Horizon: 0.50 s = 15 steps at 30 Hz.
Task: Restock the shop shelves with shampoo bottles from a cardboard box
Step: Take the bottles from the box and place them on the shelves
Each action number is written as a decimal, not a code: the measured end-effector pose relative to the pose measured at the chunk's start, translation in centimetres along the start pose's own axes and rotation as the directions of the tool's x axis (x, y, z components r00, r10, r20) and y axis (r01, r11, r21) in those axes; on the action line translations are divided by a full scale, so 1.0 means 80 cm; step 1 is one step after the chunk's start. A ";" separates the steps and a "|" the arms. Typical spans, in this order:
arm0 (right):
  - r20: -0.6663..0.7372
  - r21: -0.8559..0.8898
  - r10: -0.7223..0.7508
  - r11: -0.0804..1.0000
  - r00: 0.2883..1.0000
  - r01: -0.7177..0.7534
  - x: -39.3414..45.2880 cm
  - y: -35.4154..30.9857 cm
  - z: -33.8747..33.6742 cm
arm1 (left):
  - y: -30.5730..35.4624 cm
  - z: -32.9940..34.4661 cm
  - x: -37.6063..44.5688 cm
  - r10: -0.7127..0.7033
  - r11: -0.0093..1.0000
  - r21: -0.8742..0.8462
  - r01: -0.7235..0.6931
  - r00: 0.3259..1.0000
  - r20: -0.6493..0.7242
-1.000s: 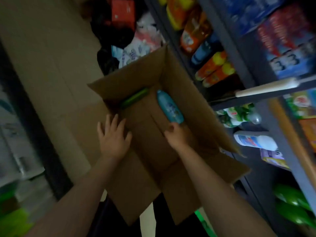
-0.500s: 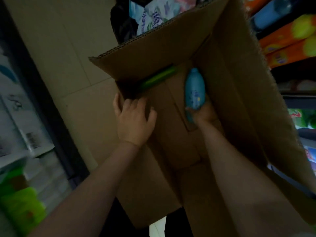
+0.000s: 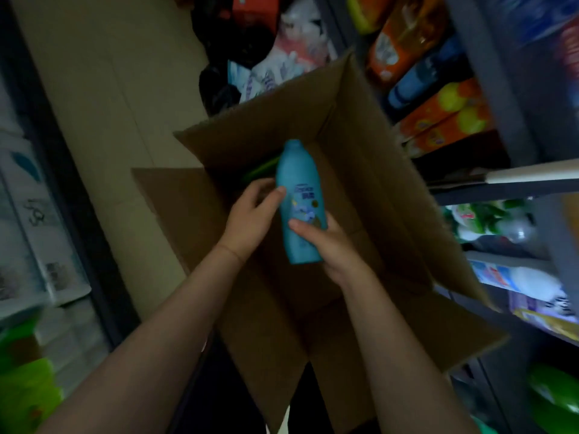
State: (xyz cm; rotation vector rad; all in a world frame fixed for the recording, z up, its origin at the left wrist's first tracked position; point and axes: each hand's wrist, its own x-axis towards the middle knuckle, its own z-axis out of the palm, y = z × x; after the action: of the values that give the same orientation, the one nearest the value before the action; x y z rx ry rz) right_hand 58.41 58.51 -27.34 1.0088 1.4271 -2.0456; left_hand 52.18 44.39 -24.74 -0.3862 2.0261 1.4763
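An open cardboard box [image 3: 376,170] stands on the floor in front of me, flaps spread. Above its opening I hold a blue shampoo bottle [image 3: 300,195], cap pointing away from me. My right hand [image 3: 326,242] grips the bottle's lower half from the right. My left hand [image 3: 250,217] touches its left side with thumb and fingertips. A green bottle [image 3: 261,169] lies at the far end inside the box, partly hidden by the blue one and my left hand.
Shop shelves [image 3: 507,183] on the right carry orange packs [image 3: 445,117], white and green bottles [image 3: 488,220] and other goods. Bags and packets [image 3: 266,57] are piled beyond the box. Glass-fronted units [image 3: 37,214] run along the left; tiled floor [image 3: 109,89] lies between.
My right hand lifted the blue bottle out of the box bottom. My left hand left the box's edge and came onto the bottle. The view pulled back from the box.
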 end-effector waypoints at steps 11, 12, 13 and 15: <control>-0.068 -0.079 -0.380 0.924 0.922 0.375 -0.308 -0.187 -0.024 | 0.257 0.078 -0.229 0.309 0.760 -0.641 -0.105 0.926 0.215; -0.070 -0.119 -0.441 0.894 0.895 0.432 -0.339 -0.199 -0.034 | 0.275 0.090 -0.247 0.359 0.763 -0.632 -0.136 0.902 0.238; -0.088 -0.151 -0.503 0.860 0.860 0.488 -0.364 -0.206 -0.050 | 0.291 0.103 -0.267 0.405 0.762 -0.626 -0.165 0.875 0.263; -0.140 -0.222 -0.627 0.774 0.767 0.593 -0.416 -0.219 -0.088 | 0.322 0.134 -0.305 0.482 0.778 -0.590 -0.217 0.808 0.338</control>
State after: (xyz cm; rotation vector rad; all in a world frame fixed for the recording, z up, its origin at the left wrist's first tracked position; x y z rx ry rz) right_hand 69.25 69.87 7.54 0.7559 2.2383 -2.2351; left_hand 60.12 60.50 7.72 0.1783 1.3167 2.1291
